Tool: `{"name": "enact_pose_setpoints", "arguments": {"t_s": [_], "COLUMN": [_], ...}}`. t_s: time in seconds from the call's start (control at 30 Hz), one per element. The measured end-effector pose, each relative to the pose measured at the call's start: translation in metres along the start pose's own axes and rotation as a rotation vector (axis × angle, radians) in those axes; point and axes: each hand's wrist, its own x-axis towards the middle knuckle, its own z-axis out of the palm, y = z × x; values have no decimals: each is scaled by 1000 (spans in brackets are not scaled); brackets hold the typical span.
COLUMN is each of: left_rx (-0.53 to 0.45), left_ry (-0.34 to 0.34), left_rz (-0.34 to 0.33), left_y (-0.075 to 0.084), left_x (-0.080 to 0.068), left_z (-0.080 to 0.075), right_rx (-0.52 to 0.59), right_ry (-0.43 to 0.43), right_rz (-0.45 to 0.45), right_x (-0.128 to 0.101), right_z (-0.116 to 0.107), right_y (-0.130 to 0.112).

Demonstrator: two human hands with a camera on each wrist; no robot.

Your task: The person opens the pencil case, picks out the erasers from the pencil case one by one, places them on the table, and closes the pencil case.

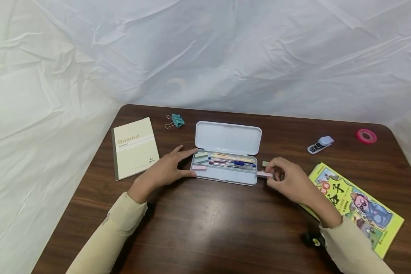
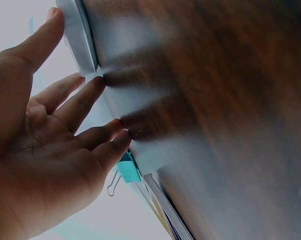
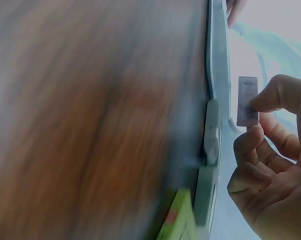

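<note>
A white pencil case (image 1: 241,176) lies with its lid (image 1: 228,137) raised. Inside it are several pens (image 1: 233,163), green and teal erasers (image 1: 201,157) at the left end, and a pink eraser (image 1: 199,168) in the front compartment. My left hand (image 1: 166,167) rests at the case's left end, thumb at the front corner and index finger at the back one, fingers extended. Between thumb and fingers, my right hand (image 1: 287,179) pinches a small lilac eraser (image 3: 247,100), just off the case's right end. A small greenish block (image 1: 265,163) sits behind those fingers.
To the left lies a cream notebook (image 1: 135,148), with a teal binder clip (image 1: 176,120) farther back. A small stapler (image 1: 320,145) and a pink tape roll (image 1: 366,136) are at the back right. The right forearm passes over a yellow book (image 1: 363,205).
</note>
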Motion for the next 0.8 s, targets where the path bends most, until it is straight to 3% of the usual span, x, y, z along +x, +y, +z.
{"name": "enact_pose_setpoints", "arguments": {"t_s": [0.57,0.8], "left_rx": [2,-6], "left_ry": [4,1], "left_rz": [9,12], "left_y": [-1,-1], "left_x": [0,-1], "left_z": [0,0], "right_rx": [-165,-142], "right_ry": [-31,-39], "right_rz": [2,-9], "right_x": [-15,-18], "right_z": [0,0], "right_y": [8,5]}}
